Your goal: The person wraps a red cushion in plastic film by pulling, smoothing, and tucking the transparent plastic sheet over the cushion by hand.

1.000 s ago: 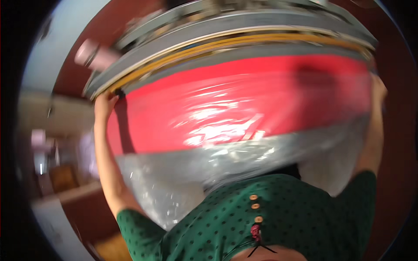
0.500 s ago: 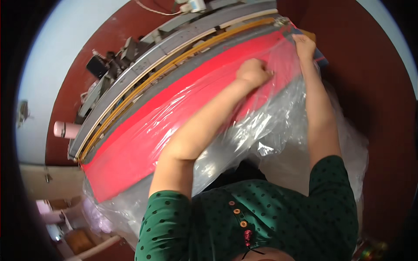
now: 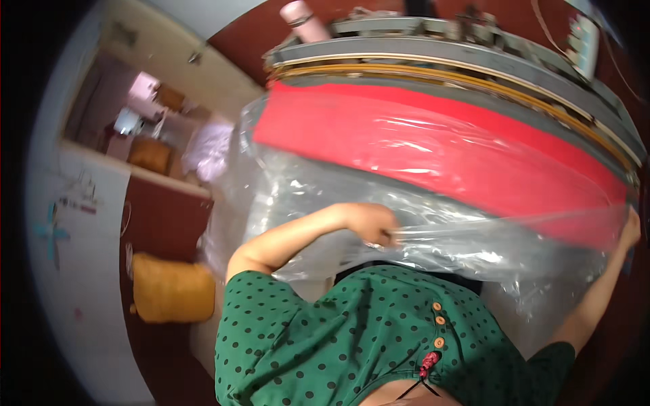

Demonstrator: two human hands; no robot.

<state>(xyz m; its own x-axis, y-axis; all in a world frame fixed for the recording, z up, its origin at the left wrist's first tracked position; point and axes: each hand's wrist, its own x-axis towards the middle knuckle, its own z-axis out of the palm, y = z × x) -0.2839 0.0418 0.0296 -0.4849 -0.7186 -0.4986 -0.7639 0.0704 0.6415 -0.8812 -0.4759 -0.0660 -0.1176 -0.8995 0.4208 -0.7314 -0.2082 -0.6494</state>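
A long red cloth panel [image 3: 379, 132] hangs along the front of a long metal machine. Over it lies a clear plastic sheet [image 3: 311, 179], shiny and creased, which drapes down toward my body. My left hand [image 3: 372, 223] is closed in front of my chest, gripping a bunch of this sheet; taut folds run from it toward the right end. At the far right, my right hand [image 3: 631, 229] is closed at the end of the red cloth, pinching the plastic there. Its fingertips are partly hidden and blurred.
The grey machine bed [image 3: 433, 55] has a brown-yellow rail [image 3: 406, 73] along it. A pink bottle [image 3: 305, 20] stands behind its left end. A yellow-brown cushion-like thing [image 3: 172, 289] is at the left wall. Beyond an opening lies a pale purple plastic bag [image 3: 210, 152].
The view has turned left. My left hand has come off the red cloth back toward my chest, drawing the plastic taut. My right hand stays at the cloth's right end.
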